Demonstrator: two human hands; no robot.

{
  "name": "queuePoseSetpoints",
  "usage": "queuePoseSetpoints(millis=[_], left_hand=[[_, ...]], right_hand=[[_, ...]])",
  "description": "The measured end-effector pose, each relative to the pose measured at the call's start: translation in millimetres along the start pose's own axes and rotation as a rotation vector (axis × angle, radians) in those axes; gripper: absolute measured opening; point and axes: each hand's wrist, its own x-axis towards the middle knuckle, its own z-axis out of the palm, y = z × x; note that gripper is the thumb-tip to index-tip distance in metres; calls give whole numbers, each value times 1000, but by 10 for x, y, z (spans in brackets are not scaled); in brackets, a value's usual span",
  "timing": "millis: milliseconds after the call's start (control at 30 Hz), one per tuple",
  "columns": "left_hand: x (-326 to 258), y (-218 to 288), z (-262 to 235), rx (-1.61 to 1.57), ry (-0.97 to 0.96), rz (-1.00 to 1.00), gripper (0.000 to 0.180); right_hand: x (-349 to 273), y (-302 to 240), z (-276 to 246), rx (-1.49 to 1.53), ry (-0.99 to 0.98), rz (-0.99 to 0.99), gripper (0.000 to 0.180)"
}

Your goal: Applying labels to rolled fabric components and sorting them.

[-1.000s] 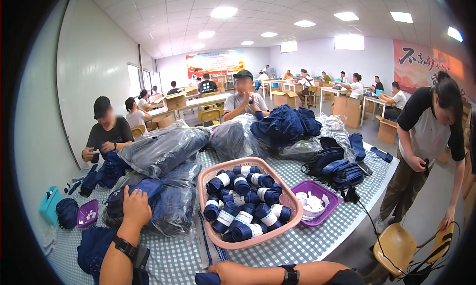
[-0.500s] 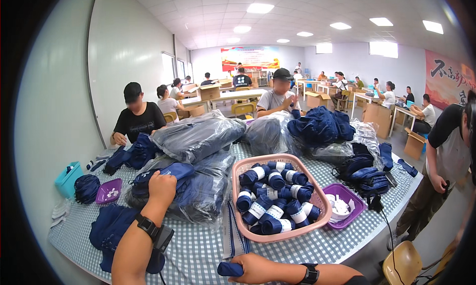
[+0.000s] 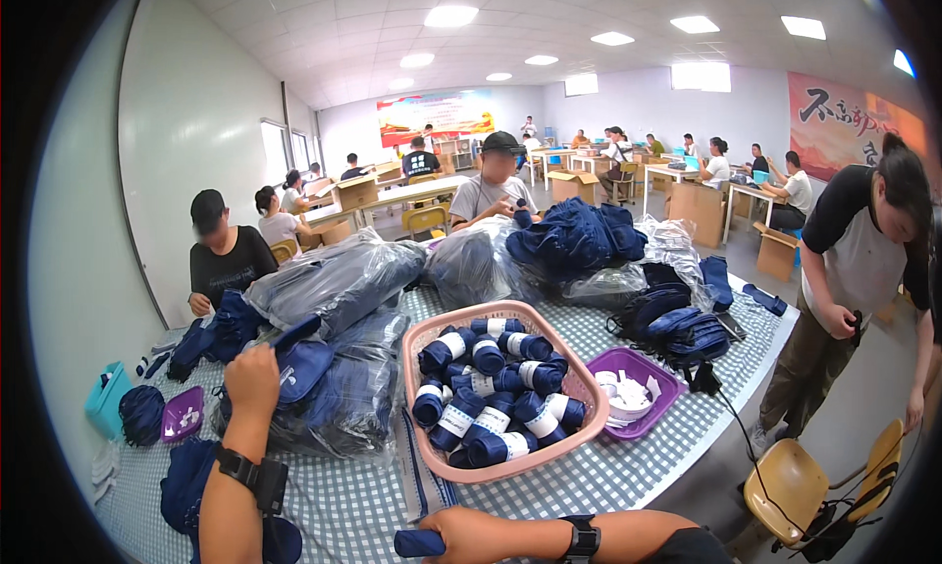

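My left hand (image 3: 252, 377) is closed around a folded strip of navy cloth (image 3: 297, 334), raised over a navy fabric piece (image 3: 304, 371) with a small light mark. That piece lies against clear plastic bags (image 3: 343, 412) of dark cloth. Low in the middle, my right hand (image 3: 469, 537) grips a small navy cloth roll (image 3: 419, 543), whose end sticks out leftward from the fist. A pink basket (image 3: 594, 414) in front of me holds several navy rolls (image 3: 458, 414) with white paper bands. Beside it sits a purple tray (image 3: 667, 392) of white paper bands (image 3: 628, 395).
More navy cloth (image 3: 579, 240) is heaped on bags across the checkered tablecloth (image 3: 579, 485). At left are a teal bin (image 3: 106, 407) and a small purple tray (image 3: 183, 414). Two co-workers sit opposite; another person (image 3: 854, 260) stands right, near a yellow chair (image 3: 785, 490) and a dangling cable.
The view has swung right, so the scene sits further left. My left hand has lifted the folded navy strip off the fabric pile. My right hand keeps hold of the roll.
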Motion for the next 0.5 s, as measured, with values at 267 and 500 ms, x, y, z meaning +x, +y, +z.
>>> queuePoseSetpoints(millis=[267,500], left_hand=[[266,-39,-515,-128,388,-157,17],[414,-146,-762,-175,336,-267,21]], right_hand=[[-5,-25,3,-35,31,-2,31],[26,-38,55,-60,44,12,32]])
